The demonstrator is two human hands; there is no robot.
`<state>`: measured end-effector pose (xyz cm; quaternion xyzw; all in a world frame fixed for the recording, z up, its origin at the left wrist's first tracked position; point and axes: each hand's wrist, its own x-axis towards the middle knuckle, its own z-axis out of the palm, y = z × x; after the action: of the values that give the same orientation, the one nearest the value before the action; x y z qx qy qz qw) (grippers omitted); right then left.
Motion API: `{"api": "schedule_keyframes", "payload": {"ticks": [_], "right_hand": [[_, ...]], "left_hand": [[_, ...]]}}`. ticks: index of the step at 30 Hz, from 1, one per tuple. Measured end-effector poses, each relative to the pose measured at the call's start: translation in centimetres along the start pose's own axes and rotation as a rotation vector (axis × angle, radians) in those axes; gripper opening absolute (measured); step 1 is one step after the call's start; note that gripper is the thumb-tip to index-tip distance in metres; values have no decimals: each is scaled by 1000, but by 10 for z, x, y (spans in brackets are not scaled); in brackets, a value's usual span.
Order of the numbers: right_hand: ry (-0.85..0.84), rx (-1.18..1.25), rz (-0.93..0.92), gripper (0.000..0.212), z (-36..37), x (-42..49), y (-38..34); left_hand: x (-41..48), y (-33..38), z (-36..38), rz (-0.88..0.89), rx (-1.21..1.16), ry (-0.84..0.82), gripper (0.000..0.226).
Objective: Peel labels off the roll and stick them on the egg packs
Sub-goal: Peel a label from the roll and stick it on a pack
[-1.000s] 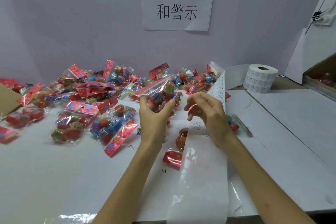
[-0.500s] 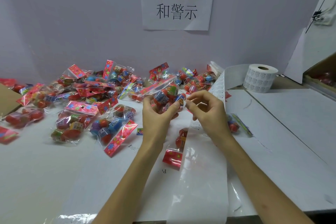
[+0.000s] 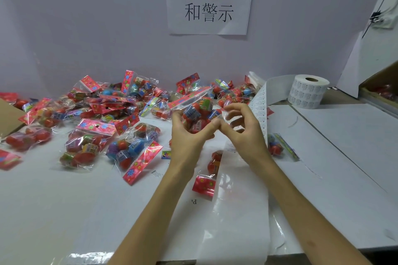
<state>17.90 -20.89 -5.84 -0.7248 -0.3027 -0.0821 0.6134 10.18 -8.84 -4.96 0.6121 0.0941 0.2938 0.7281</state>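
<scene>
I see loose egg packs [image 3: 86, 148] heaped across the far left of the surface [image 3: 53, 211]. The left hand [image 3: 189, 137] grips the held egg pack [image 3: 199, 108], raised at centre. The right hand [image 3: 244, 135], fingers curled, touches its right edge; whether it pinches anything I cannot tell. The label roll [image 3: 308, 92] stands far right.

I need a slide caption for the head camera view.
Left hand holds an egg pack; right hand pinches its edge, with the label roll behind.
</scene>
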Motion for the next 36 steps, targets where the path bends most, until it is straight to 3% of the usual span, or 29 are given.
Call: {"api": "schedule_keyframes", "payload": {"ticks": [4, 13, 23, 29, 33, 36], "right_hand": [[-88, 202, 107, 7, -2, 3, -1], [-53, 286, 146, 38, -4, 1, -9], [-67, 331, 122, 13, -4, 2, -11], [-57, 194, 76, 8, -3, 1, -8], [-82, 241, 105, 12, -2, 1, -8], [-91, 288, 118, 12, -4, 2, -9]], "left_hand": [[2, 0, -3, -30, -19, -29, 69], [4, -2, -4, -24, -24, -70, 54], [2, -6, -1, 0, -9, -71, 45], [1, -5, 1, 31, 34, -27, 64], [3, -8, 0, 36, 32, -24, 45], [3, -9, 1, 21, 35, -44, 44]]}}
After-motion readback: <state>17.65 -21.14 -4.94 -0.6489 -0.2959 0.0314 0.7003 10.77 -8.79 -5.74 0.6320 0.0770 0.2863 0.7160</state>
